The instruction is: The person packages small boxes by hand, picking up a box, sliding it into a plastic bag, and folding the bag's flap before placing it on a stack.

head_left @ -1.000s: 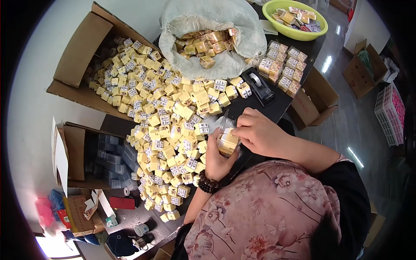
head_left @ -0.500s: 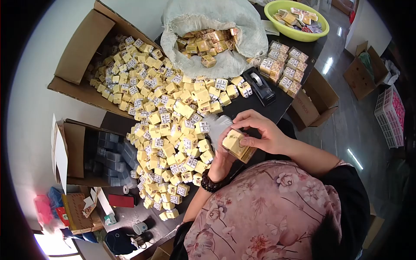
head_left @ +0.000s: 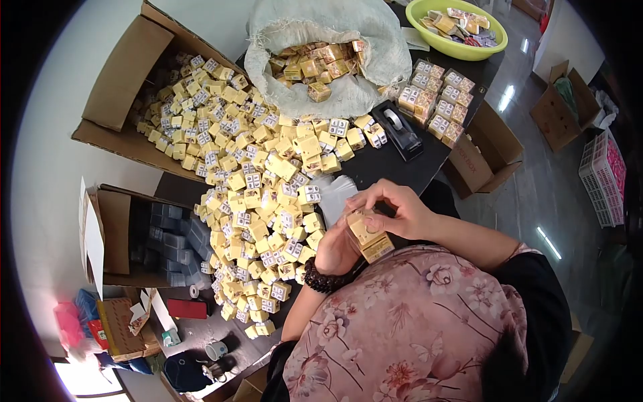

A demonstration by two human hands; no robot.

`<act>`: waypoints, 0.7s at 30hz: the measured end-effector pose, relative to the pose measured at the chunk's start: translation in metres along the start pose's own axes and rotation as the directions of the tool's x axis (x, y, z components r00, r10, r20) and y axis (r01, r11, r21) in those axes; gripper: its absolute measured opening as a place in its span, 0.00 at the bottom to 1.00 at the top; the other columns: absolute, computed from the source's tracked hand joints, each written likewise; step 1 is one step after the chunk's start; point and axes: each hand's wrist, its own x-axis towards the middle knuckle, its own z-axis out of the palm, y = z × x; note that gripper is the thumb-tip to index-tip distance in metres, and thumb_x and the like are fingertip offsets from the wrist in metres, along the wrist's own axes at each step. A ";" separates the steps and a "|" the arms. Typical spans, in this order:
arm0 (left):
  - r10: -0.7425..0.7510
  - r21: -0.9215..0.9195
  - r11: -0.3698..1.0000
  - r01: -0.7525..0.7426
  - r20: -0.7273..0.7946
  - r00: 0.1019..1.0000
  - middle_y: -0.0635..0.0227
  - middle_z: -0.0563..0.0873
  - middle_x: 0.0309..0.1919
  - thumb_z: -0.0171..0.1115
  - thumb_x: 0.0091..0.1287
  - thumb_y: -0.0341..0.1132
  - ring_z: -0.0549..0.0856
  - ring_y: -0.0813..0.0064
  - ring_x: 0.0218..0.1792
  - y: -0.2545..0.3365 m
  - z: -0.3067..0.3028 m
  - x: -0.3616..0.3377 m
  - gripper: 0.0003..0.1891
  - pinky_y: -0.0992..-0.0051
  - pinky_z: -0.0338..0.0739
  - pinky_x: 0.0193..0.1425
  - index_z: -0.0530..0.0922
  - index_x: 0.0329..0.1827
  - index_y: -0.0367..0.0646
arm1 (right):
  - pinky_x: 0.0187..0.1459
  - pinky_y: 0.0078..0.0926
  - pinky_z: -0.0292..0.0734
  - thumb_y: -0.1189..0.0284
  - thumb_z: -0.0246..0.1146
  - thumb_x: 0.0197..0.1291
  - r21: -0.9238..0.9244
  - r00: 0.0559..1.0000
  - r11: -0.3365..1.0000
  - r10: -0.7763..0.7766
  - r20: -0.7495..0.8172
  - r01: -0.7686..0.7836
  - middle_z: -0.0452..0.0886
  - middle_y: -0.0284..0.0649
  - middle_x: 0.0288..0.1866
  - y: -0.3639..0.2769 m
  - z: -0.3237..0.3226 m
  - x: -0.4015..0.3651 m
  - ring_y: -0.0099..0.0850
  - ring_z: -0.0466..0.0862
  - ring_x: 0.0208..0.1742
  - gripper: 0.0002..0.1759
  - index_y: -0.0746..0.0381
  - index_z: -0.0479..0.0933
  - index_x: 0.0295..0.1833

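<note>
Close to my body, both hands hold a pair of small yellow boxes (head_left: pixel 376 246) set end to end. My left hand (head_left: pixel 336 249), with a dark beaded bracelet at its wrist, is closed around their left side. The fingers of my right hand (head_left: pixel 407 209) curl over the top, and the thumb presses on the upper box. Just beyond my left hand lie clear plastic bags (head_left: pixel 337 195), partly hidden by my fingers. A large heap of similar yellow boxes (head_left: pixel 258 231) with white printed faces spreads to the left of my hands.
A cardboard carton (head_left: pixel 120 74) spills boxes onto the dark table. Behind stand a white woven sack (head_left: pixel 288 27), a tape dispenser (head_left: pixel 400 134), wrapped box packs (head_left: pixel 449 110) and a yellow-green basin (head_left: pixel 462 50). Another carton (head_left: pixel 117 231) holds clear plastic cases; a red phone (head_left: pixel 187 309) lies nearby.
The pair of boxes has turned in my hands and shows more of its lower box. My left hand has shifted slightly left and down. The plastic beyond it looks flatter.
</note>
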 end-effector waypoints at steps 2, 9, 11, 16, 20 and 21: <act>0.081 0.043 0.995 -0.088 0.134 0.988 0.63 0.70 0.63 0.61 0.61 0.38 0.72 0.70 0.63 0.001 -0.008 0.002 0.37 0.68 0.67 0.67 0.55 0.71 0.37 | 0.57 0.32 0.75 0.71 0.68 0.62 0.071 0.999 0.996 0.045 -0.005 -0.045 0.81 0.45 0.50 -0.003 -0.002 0.002 0.37 0.81 0.60 0.12 0.65 0.71 0.35; 0.032 0.265 0.963 -0.046 0.057 0.998 0.67 0.72 0.54 0.60 0.59 0.22 0.74 0.75 0.58 0.002 0.003 0.011 0.33 0.71 0.68 0.64 0.57 0.67 0.37 | 0.47 0.24 0.78 0.74 0.71 0.58 -0.248 0.988 0.961 0.139 0.062 -0.120 0.82 0.39 0.42 -0.020 -0.009 0.010 0.28 0.84 0.47 0.11 0.67 0.78 0.43; 0.008 0.352 0.936 -0.027 0.055 0.998 0.67 0.72 0.54 0.59 0.60 0.22 0.74 0.75 0.58 0.003 0.001 0.009 0.32 0.71 0.68 0.64 0.57 0.67 0.37 | 0.45 0.23 0.78 0.74 0.69 0.60 -0.258 0.990 0.960 0.127 0.063 -0.107 0.82 0.39 0.39 -0.015 -0.014 0.009 0.28 0.84 0.43 0.10 0.67 0.79 0.43; -0.077 0.429 0.902 0.046 0.055 0.996 0.67 0.72 0.54 0.59 0.63 0.24 0.74 0.76 0.57 0.002 -0.009 0.010 0.29 0.72 0.68 0.64 0.57 0.66 0.38 | 0.47 0.23 0.79 0.77 0.66 0.62 -0.158 0.982 0.983 0.115 0.150 -0.091 0.83 0.39 0.40 -0.005 -0.024 0.006 0.27 0.84 0.43 0.06 0.66 0.83 0.43; -0.102 0.338 0.938 0.073 0.069 0.992 0.67 0.72 0.55 0.58 0.66 0.29 0.74 0.76 0.57 0.000 -0.011 0.018 0.27 0.72 0.68 0.64 0.58 0.66 0.40 | 0.53 0.26 0.78 0.75 0.64 0.64 -0.051 0.981 0.984 0.173 0.093 -0.169 0.84 0.40 0.45 -0.001 -0.024 -0.001 0.29 0.84 0.48 0.08 0.66 0.82 0.46; -0.083 0.358 0.932 0.055 0.063 0.995 0.67 0.72 0.56 0.57 0.69 0.33 0.74 0.76 0.58 -0.001 -0.010 0.020 0.26 0.72 0.68 0.64 0.58 0.67 0.41 | 0.56 0.29 0.77 0.75 0.63 0.65 -0.161 0.986 0.977 0.150 0.072 -0.137 0.84 0.40 0.48 -0.001 -0.022 -0.004 0.31 0.84 0.52 0.08 0.66 0.82 0.48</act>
